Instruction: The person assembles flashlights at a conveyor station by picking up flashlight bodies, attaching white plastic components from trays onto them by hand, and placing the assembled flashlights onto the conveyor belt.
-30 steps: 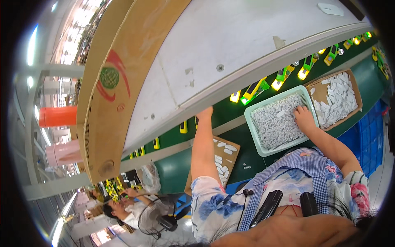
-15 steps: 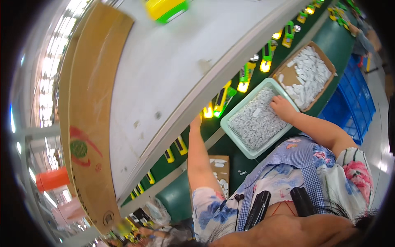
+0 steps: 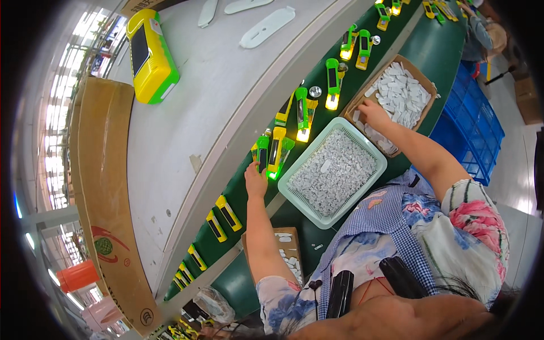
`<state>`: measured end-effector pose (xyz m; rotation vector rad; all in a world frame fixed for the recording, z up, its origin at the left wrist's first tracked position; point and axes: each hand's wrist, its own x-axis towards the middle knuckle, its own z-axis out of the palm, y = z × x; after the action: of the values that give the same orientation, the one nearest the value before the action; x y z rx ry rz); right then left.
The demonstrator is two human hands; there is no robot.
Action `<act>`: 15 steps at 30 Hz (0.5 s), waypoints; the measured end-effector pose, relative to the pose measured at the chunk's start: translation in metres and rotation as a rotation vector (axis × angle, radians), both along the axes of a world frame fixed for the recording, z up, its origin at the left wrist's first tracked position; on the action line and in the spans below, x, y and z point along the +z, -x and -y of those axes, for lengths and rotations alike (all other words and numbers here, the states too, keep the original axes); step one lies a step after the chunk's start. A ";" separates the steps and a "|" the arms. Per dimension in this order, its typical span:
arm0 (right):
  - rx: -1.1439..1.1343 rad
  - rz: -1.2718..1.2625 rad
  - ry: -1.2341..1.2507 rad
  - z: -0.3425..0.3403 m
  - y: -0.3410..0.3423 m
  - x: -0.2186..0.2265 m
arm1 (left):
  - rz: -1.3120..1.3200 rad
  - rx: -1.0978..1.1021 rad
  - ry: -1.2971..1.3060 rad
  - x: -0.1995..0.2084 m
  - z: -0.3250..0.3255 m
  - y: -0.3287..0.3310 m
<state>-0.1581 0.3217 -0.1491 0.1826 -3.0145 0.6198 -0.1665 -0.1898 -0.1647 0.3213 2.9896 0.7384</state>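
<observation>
My left hand point(image 3: 256, 181) reaches over the green conveyor belt. Its fingers close on the lower end of a green-and-yellow lamp point(image 3: 262, 152) with a dark panel. Right beside that lamp lie a yellow one point(image 3: 276, 148) and another green one that glows at its end. At the near corner of a cardboard box point(image 3: 429, 85), my right hand point(image 3: 375, 116) dips in with curled fingers; whatever they pinch is hidden. White plastic strips point(image 3: 399, 96) fill this box. Between my arms stands a pale green basket point(image 3: 287, 199) heaped with small white parts point(image 3: 334, 173).
More lit lamps point(image 3: 332, 85) line the belt farther up, and yellow ones point(image 3: 228, 213) lie lower down. A grey shelf point(image 3: 198, 113) above the belt carries a large yellow-green lamp point(image 3: 152, 59) and white covers point(image 3: 267, 27). Blue crates point(image 3: 470, 124) stand at right.
My right hand has left the basket of small parts for the box of white strips. My left hand now shows on a green lamp. The view has shifted, and the belt's lamps have moved along.
</observation>
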 end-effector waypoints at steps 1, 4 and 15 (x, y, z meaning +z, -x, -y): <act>0.013 0.003 0.009 0.005 0.004 0.001 | 0.025 0.060 0.020 -0.003 -0.004 0.001; 0.090 0.184 -0.307 0.015 0.010 0.015 | 0.076 0.267 -0.104 -0.017 -0.008 0.011; 0.498 0.121 -0.296 -0.012 0.033 0.009 | 0.433 0.731 -1.294 0.069 -0.014 -0.034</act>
<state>-0.1910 0.3332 -0.1402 0.9616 -3.1698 0.2016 -0.1324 -0.1754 -0.0957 -0.8373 1.7528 2.2998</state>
